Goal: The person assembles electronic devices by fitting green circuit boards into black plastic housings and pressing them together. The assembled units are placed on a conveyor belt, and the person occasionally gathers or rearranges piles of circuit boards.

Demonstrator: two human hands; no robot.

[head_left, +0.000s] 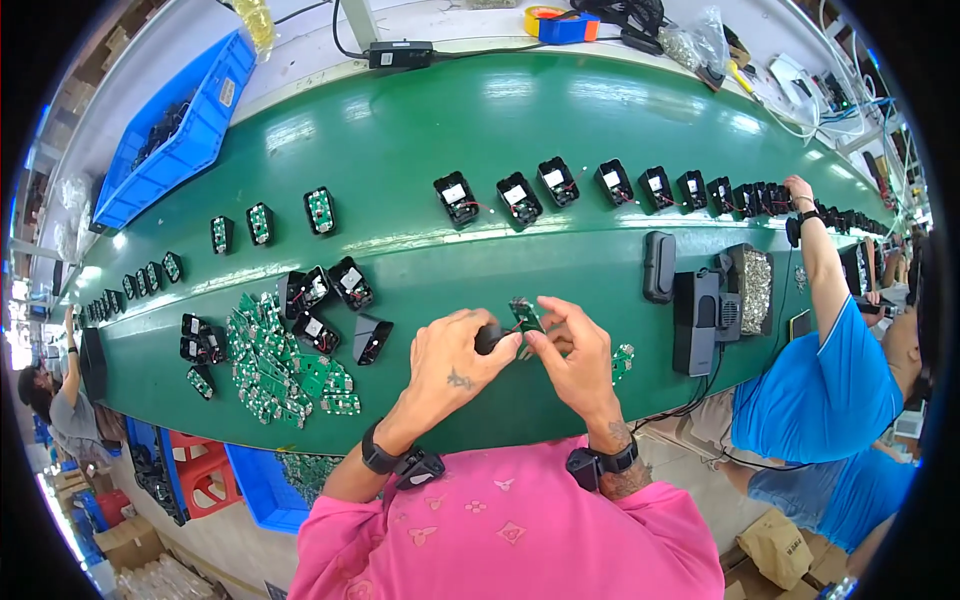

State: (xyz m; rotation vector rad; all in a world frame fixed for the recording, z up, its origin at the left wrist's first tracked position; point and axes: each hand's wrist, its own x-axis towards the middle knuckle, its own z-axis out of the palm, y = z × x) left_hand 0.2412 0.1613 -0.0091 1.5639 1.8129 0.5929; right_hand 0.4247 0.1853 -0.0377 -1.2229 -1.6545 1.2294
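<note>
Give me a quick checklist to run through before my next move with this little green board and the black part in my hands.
1. Green circuit board pinched in right hand: ok.
2. Black part held in left hand: ok.
3. Board seated in the part: cannot tell, fingers hide the joint.
4. Pile of spare boards close by on the left: ok.
5. Open black housings nearby on the green belt: ok.
6. Co-worker's arm apart from your hands: ok.
</note>
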